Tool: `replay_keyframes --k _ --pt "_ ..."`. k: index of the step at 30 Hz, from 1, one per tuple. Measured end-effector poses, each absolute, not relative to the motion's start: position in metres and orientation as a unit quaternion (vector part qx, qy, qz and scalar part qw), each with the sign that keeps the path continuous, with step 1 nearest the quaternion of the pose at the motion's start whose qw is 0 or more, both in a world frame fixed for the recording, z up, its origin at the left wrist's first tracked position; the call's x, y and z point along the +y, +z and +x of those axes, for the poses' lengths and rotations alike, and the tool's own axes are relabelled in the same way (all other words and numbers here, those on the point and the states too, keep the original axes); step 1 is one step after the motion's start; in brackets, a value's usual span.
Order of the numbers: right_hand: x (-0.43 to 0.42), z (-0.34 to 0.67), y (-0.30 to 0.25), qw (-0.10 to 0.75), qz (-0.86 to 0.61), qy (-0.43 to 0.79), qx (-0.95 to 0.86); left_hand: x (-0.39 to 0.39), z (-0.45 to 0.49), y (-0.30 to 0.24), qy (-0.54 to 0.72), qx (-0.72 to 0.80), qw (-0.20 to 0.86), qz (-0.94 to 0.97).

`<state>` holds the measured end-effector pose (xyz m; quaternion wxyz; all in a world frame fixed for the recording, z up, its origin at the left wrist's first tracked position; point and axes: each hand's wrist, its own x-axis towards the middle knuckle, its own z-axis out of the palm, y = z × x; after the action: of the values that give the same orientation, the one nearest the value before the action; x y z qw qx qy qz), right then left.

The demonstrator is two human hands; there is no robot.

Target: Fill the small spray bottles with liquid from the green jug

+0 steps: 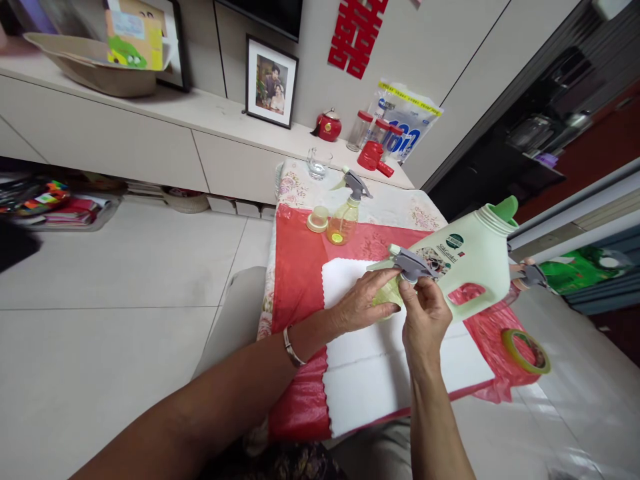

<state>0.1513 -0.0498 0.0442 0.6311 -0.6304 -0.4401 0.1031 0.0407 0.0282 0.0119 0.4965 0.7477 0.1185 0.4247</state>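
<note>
My left hand is wrapped round the pale yellow body of a spray bottle, above a white cloth. The fingers of my right hand pinch the collar just below its grey trigger head. My hands partly hide the bottle. Just beyond them stands a second spray bottle, with a little yellow liquid at its bottom and a cream cap beside it. To the right is a large pale green jug with a green piece in its mouth. Another spray bottle is partly hidden behind the jug.
A red plastic sheet covers much of the table. A roll of tape lies at its right edge. A glass mug stands at the back. The ledge behind holds a red pot, red-lidded jars and a picture frame.
</note>
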Motion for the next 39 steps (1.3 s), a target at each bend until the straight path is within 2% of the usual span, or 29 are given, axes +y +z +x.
replay_keyframes --k 4,13,23,31,39 --pt "-0.048 0.151 0.046 0.650 -0.610 0.116 -0.439 0.030 0.041 0.012 0.427 0.102 0.497 0.749" --pt "-0.050 0.170 0.059 0.612 -0.612 0.137 -0.482 0.028 0.039 0.015 0.413 0.112 0.497 0.755" --pt "-0.048 0.161 0.050 0.649 -0.576 0.136 -0.478 0.029 0.040 0.015 0.406 0.108 0.496 0.760" --pt "-0.052 0.171 0.054 0.638 -0.579 0.178 -0.476 0.028 0.039 0.016 0.393 0.120 0.494 0.766" --pt "-0.038 0.164 0.043 0.697 -0.552 0.169 -0.425 0.025 0.038 0.017 0.404 0.120 0.520 0.743"
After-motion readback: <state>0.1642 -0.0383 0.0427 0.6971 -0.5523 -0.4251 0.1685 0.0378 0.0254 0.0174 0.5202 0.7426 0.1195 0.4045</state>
